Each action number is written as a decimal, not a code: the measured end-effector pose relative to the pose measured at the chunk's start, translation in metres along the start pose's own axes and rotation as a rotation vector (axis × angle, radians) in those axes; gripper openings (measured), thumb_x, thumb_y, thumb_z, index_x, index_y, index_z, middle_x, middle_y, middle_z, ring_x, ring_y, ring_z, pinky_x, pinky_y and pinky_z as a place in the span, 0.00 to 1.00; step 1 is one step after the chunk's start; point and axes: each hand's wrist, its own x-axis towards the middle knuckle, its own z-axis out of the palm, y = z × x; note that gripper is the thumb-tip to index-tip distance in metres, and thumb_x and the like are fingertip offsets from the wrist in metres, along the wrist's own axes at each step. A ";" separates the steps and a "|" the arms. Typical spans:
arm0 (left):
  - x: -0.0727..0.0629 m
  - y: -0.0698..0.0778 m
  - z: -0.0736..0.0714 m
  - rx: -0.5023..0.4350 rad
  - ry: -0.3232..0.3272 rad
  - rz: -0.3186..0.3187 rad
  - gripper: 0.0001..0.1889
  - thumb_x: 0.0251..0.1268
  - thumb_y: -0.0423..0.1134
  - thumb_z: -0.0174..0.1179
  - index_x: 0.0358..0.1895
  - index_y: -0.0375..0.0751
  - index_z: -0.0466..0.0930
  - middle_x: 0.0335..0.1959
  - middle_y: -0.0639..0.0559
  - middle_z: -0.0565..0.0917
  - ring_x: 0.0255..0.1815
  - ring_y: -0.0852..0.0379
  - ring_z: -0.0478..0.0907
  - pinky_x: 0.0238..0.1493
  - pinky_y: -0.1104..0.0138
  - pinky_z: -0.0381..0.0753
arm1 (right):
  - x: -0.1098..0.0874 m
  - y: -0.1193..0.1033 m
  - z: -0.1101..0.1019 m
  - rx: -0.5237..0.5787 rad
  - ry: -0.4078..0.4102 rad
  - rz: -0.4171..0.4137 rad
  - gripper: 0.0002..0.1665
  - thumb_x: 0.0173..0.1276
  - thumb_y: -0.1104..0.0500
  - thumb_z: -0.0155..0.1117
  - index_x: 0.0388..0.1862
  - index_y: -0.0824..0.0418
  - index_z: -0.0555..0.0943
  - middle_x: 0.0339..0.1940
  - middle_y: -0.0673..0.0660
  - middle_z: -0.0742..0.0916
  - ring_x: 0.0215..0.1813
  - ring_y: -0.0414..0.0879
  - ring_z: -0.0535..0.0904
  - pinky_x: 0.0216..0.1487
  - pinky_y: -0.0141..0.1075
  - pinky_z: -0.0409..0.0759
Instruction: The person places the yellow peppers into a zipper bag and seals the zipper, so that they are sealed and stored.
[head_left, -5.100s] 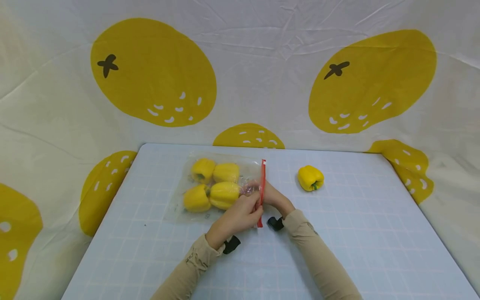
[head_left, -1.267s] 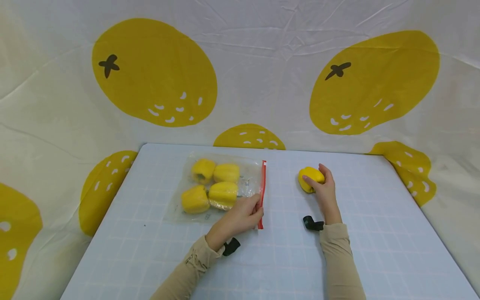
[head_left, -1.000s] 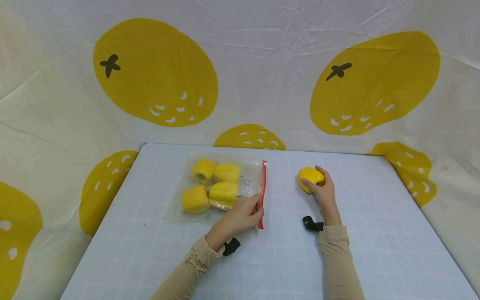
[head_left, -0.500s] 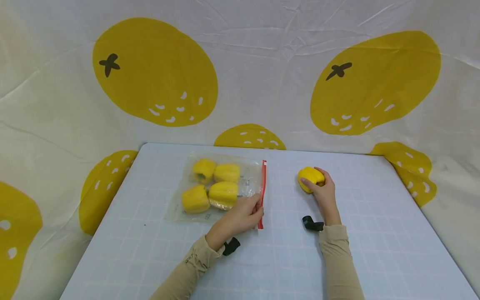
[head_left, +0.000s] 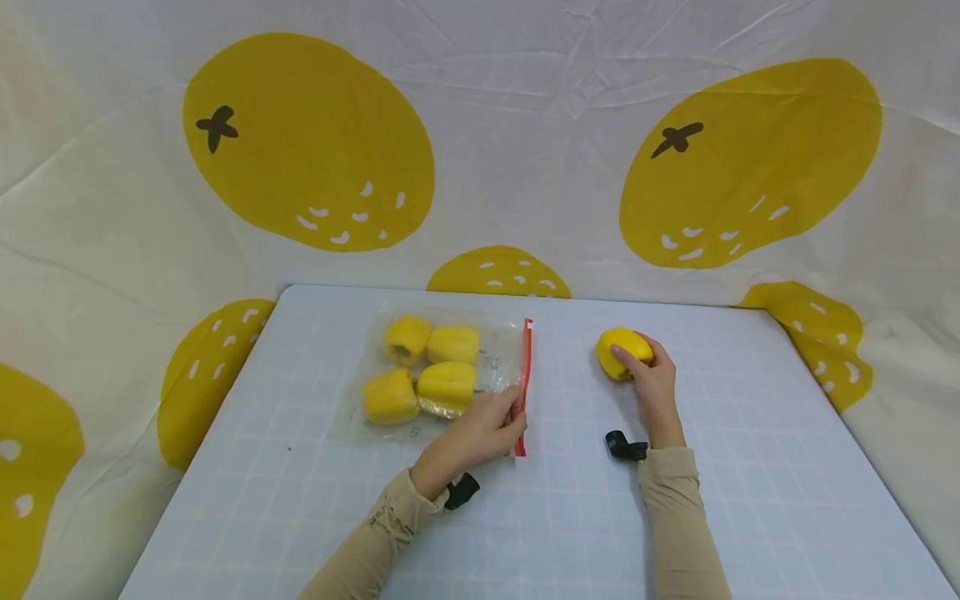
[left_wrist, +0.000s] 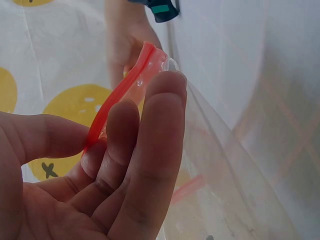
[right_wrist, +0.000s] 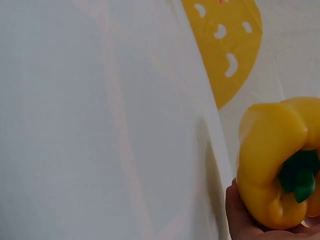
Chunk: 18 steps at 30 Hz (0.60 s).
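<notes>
A clear zip bag (head_left: 495, 333) with a red zip edge (head_left: 527, 358) lies on the table, several yellow bell peppers (head_left: 447, 383) inside it. My left hand (head_left: 483, 425) pinches the bag's red edge between thumb and fingers; the left wrist view shows the red strip (left_wrist: 112, 100) at the thumb tip. To the right, my right hand (head_left: 654, 379) grips a single yellow bell pepper (head_left: 618, 350), thumb on its near side and fingers round its right side. In the right wrist view this pepper (right_wrist: 272, 150) shows its green stem (right_wrist: 302, 182).
The pale table (head_left: 337, 525) has a faint grid and ends at a back edge below a white cloth (head_left: 525, 167) printed with large yellow fruits. Black wrist cameras (head_left: 624, 446) sit under both wrists, close over the table.
My right hand has come out of the bag and moved right to the lone pepper, gripping it; just now the pepper has turned and shifted slightly. My left hand has stayed on the red edge.
</notes>
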 end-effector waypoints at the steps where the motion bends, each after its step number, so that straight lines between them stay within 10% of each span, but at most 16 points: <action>1: 0.000 0.000 0.000 0.001 0.000 0.000 0.08 0.71 0.34 0.52 0.31 0.43 0.68 0.17 0.57 0.70 0.14 0.64 0.65 0.18 0.74 0.64 | 0.000 -0.001 0.000 0.018 -0.001 0.003 0.43 0.62 0.50 0.73 0.73 0.56 0.67 0.70 0.55 0.69 0.67 0.48 0.64 0.72 0.41 0.62; 18: 0.000 0.003 -0.002 0.007 -0.003 -0.013 0.08 0.71 0.34 0.52 0.31 0.43 0.68 0.17 0.57 0.69 0.14 0.64 0.64 0.19 0.74 0.63 | -0.009 -0.007 0.018 0.131 -0.137 0.081 0.38 0.72 0.41 0.59 0.74 0.55 0.63 0.68 0.53 0.67 0.64 0.47 0.63 0.72 0.42 0.61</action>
